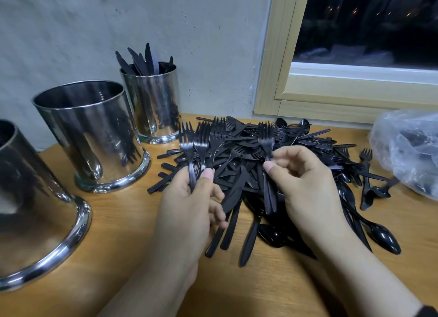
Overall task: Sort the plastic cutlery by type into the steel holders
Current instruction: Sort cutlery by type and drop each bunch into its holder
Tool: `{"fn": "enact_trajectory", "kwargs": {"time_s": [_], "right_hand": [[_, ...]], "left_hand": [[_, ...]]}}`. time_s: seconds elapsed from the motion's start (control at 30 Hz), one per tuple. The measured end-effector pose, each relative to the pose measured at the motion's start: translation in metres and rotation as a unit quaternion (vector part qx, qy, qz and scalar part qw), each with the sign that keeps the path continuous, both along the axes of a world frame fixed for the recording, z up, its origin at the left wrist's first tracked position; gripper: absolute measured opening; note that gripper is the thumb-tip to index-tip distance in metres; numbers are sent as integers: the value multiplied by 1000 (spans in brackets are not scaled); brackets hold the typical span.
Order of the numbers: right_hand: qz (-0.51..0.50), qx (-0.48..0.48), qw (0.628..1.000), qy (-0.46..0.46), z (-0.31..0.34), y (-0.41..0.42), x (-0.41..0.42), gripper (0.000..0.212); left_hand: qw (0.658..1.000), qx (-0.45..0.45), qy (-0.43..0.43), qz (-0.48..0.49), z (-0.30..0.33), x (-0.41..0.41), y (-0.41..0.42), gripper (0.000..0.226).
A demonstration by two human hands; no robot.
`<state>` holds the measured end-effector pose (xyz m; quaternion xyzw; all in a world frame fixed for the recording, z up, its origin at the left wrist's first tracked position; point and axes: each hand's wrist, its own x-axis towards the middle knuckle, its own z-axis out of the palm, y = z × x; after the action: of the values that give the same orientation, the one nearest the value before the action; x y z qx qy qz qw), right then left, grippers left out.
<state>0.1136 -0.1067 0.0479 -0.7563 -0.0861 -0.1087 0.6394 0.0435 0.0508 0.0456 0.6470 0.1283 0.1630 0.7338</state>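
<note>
From the head camera, a heap of black plastic forks, knives and spoons (272, 155) lies on the wooden counter (132, 226), below a pale wooden window frame (279, 79). The left hand (187, 210) has its fingers curled round the handles of a fan of three black plastic forks (201, 139), thumb pressed on top, tines pointing up and away over the near left edge of the heap. The right hand (305, 186) pinches another black plastic fork (266, 139) by its neck between thumb and forefinger, tines up, handle hanging down over the pile; the other fingers are loosely bent. Three shiny steel cylindrical holders stand left of the heap: the far holder (154, 103) against the grey wall carries black plastic knives (144, 60) standing blade up; the middle holder (92, 136) shows nothing above its rim; only part of the near holder (35, 210) is in frame, and its contents cannot be told. A crumpled clear plastic bag (407, 150) sits at the right edge, with stray spoons and forks lying between it and the heap.
</note>
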Motion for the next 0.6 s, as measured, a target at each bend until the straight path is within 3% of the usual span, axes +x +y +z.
{"fn": "enact_trajectory", "kwargs": {"time_s": [0.2,0.4,0.5,0.6], "right_hand": [[123,60,990,29,-1,17,-13,12],[116,-30,993,5,-4,21,-18,12],[116,-68,991,-18,-4,21,-19,9],[89,28,995,-21,-3,22,-18,17]], "left_hand": [[999,1,17,-49,3,-3,-8,20],[995,56,29,-77,-2,-5,-10,28],[994,19,46,-93,-3,-3,-10,28],[994,8,44,-102,-3,-3,-9,29]]}}
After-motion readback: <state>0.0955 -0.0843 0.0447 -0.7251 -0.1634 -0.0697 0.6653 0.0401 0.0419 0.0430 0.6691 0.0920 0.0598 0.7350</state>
